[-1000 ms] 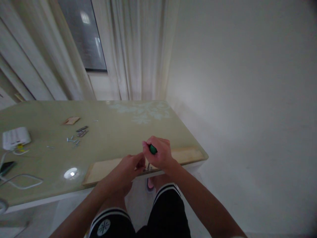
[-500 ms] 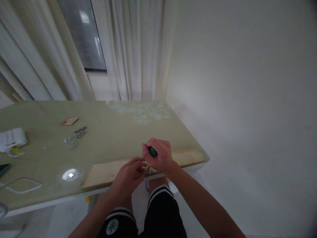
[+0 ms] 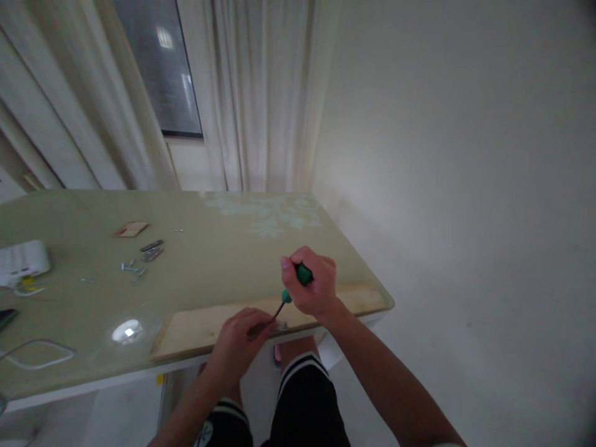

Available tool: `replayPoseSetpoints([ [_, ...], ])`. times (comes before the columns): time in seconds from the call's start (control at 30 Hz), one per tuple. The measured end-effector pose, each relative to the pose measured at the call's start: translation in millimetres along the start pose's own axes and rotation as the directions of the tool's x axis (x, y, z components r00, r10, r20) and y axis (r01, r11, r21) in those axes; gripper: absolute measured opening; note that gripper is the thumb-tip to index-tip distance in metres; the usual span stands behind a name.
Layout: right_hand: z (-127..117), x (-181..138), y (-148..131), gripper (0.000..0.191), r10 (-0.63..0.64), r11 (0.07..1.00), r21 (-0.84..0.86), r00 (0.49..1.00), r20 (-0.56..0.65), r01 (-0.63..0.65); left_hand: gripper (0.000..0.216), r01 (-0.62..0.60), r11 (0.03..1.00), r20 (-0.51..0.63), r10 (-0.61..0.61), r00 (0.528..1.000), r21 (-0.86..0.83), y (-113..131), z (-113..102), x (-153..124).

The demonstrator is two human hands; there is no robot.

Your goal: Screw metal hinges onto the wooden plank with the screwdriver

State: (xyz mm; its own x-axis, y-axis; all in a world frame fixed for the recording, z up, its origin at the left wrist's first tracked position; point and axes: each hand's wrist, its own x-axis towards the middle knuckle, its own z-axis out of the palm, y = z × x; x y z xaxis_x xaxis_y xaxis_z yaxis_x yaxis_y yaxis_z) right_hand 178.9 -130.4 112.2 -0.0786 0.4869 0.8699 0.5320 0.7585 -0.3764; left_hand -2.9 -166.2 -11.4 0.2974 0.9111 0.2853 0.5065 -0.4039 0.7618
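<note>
My right hand (image 3: 315,287) is wrapped around the green handle of a screwdriver (image 3: 304,274). Its thin shaft slants down and left to the fingertips of my left hand (image 3: 239,340). Those fingers are pinched together at the front edge of a long wooden board (image 3: 190,330); whatever is between them is too small or hidden to name. Just right of the fingertips, a small metal piece (image 3: 282,325) sits at the board's edge, partly hidden. The board lies flat along the front of the table.
On the glossy greenish table (image 3: 218,261) lie several screws (image 3: 133,268), metal strips (image 3: 151,250) and a small wooden piece (image 3: 131,230). A white device (image 3: 23,263) and a cable (image 3: 41,361) are at the left. A wall (image 3: 465,186) rises on the right.
My right hand has moved up and to the right, and the screwdriver now leans, with its shaft visible. My left fingers have drawn closer together near its tip.
</note>
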Motion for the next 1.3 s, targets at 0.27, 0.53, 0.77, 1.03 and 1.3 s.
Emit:
replayPoseSetpoints([
  [0.27,10.7,-2.1,-3.4,0.025,-0.105,0.993,0.060,0.990,0.094,0.100,0.009,0.046,0.998,-0.010,-0.046,0.999,0.049,5.0,-2.6,2.5],
  [0.53,8.5,3.2,-8.9,0.026,-0.140,0.990,0.019,0.986,0.089,0.139,0.013,0.029,0.999,0.016,-0.029,0.999,0.025,0.1,-0.7,1.7],
  [0.77,14.9,2.0,-8.1,0.027,-0.125,0.992,-0.005,0.976,0.176,0.128,0.011,0.056,0.997,0.011,-0.057,0.998,0.044,2.4,1.0,4.7],
  [1.03,-10.5,34.5,-19.5,0.015,-0.081,0.996,0.032,0.754,0.652,0.080,0.013,0.064,0.997,0.022,-0.065,0.998,0.050,4.8,1.3,5.3],
  [1.3,-25.1,68.8,-31.9,0.028,0.026,0.933,-0.195,0.484,0.875,0.302,0.015,0.021,0.995,-0.016,-0.020,1.000,0.092,1.5,5.1,3.4],
])
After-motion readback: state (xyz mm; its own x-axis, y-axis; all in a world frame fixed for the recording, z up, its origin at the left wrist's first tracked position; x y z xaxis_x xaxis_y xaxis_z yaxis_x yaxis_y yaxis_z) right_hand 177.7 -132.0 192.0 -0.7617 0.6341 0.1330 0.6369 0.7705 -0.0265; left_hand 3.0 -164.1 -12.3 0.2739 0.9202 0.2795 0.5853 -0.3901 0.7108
